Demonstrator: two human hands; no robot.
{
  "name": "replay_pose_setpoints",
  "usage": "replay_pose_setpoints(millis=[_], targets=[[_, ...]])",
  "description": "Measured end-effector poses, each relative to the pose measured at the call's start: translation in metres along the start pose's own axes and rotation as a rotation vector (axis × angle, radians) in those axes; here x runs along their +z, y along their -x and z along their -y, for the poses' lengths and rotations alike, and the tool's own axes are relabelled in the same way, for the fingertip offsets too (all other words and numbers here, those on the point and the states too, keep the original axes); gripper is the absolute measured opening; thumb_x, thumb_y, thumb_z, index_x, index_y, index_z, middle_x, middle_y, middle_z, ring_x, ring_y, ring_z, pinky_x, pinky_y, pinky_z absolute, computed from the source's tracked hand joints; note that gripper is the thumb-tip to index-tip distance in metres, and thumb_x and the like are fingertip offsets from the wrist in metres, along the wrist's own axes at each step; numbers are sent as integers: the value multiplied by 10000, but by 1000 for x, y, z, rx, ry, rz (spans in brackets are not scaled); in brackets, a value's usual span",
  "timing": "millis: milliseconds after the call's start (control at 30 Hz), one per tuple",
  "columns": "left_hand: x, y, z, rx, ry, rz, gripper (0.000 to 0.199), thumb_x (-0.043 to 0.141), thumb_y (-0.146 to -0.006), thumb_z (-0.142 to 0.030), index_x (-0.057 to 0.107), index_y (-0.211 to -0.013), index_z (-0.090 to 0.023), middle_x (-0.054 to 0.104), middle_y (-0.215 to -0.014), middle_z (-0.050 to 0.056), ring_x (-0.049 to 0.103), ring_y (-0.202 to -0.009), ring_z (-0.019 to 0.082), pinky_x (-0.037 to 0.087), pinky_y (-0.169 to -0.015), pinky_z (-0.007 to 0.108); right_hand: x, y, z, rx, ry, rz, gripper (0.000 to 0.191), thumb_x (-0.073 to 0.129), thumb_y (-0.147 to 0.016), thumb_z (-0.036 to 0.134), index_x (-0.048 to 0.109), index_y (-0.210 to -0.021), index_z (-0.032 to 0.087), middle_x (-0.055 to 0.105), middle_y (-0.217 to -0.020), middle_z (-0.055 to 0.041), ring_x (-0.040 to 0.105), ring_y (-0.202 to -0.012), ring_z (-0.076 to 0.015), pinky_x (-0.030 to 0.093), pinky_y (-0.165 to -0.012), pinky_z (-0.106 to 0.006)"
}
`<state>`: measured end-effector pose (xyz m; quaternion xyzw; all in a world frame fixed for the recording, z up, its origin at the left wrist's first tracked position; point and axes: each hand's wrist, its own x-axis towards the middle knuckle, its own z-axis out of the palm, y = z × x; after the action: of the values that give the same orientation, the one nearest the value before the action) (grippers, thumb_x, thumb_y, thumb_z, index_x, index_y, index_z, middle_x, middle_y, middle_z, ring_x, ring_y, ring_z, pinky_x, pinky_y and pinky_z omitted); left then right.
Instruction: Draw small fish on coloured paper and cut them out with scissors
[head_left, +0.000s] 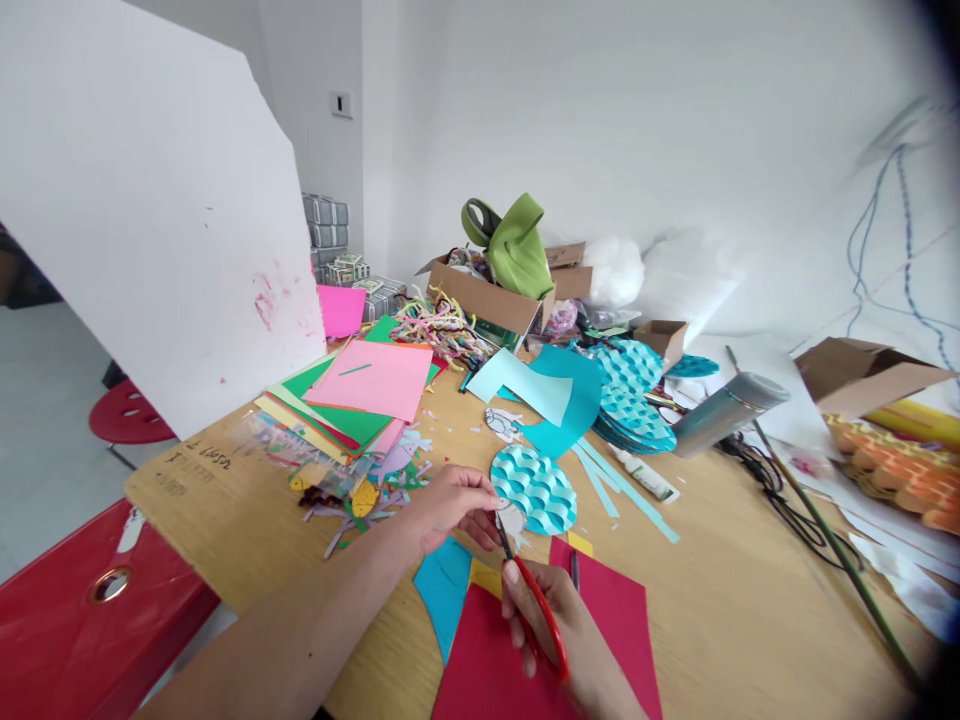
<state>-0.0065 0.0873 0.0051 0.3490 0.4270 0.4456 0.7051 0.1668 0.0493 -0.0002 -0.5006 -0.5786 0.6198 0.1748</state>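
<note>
My left hand (459,508) pinches the edge of a small white paper cutout (512,522) with drawn lines. In my right hand (551,610) is a pair of red-handled scissors (541,610), its blades pointing up at the cutout's lower left edge. Below both hands lies a dark red sheet (622,620) with a pen (575,570) on it. Just beyond the cutout rests a round turquoise disc (534,488) covered in curled paper strips. Another white paper cutout (503,424) with a drawn figure lies farther back.
Coloured paper sheets (371,380) are stacked at left, with paper scraps (397,460) around them. Behind stands a cardboard box (487,298) holding a green bag (517,250). At right are a glue bottle (646,474), a silver cylinder (727,412) and a green stick (832,545).
</note>
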Motion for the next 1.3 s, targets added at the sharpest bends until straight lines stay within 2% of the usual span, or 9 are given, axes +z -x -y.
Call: replay_pose_setpoints(millis=[300, 633, 900, 1300], targets=[[0, 1, -1, 4, -3, 6, 425, 805, -506, -467, 577, -674, -151, 663, -576, 52, 628, -496, 164, 491, -482, 251, 0, 1, -2, -2, -5, 0, 692, 492, -698, 863, 519, -622, 175, 509, -436, 33, 425, -308, -60, 271, -320, -180], [0, 0, 0, 8, -11, 8, 413, 804, -499, -452, 573, -663, -153, 662, -580, 54, 638, -509, 178, 490, -484, 261, 6, 11, 12, 15, -71, -20, 686, 480, -710, 863, 530, -670, 180, 530, -499, 29, 447, -359, -62, 320, -367, -188], [0, 1, -1, 7, -14, 7, 405, 799, -498, -451, 580, -657, -151, 662, -572, 56, 627, -490, 170, 486, -468, 253, 5, 6, 4, 22, -64, 19, 691, 466, -696, 880, 504, -650, 191, 504, -464, 40, 412, -322, -59, 299, -338, -186], [-1, 0, 1, 10, -5, 17, 398, 792, -517, -437, 570, -684, -152, 659, -576, 55, 634, -512, 171, 487, -478, 248, 8, 16, 15, 34, -88, -49, 656, 468, -753, 835, 508, -666, 186, 513, -479, 38, 418, -344, -50, 314, -364, -179]])
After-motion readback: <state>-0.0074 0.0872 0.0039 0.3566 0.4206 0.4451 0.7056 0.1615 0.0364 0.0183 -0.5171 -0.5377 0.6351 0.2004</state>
